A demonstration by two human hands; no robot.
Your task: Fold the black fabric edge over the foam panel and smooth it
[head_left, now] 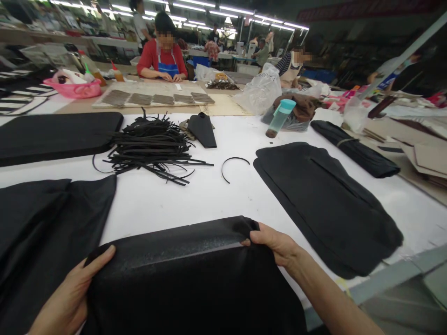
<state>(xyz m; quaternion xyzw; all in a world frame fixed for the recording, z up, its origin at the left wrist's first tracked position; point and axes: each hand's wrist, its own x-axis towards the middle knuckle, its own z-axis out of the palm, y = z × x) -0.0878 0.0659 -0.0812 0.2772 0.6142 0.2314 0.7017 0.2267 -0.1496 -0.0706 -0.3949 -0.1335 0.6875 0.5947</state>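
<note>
Both my hands hold a black leather-like panel (188, 293) in front of me, its far edge raised off the white table. My left hand (75, 288) grips the panel's left corner, thumb on top. On the right corner, my right hand (275, 239) pinches the material, which is bunched there. A shiny strip runs across the panel near its far edge. Left of it lies a larger black sheet (45, 223) with folds. To the right sits a stack of cut black panels (324, 204). The fingers under the panel are partly hidden.
A heap of thin black strips (150, 146) and one loose curved strip (235, 160) lie on the white table (195, 197). Beyond are a small black piece (202, 130), a teal-lidded bottle (280, 118), a rolled black bundle (354, 149) and a pink basket (73, 87). Co-workers sit opposite.
</note>
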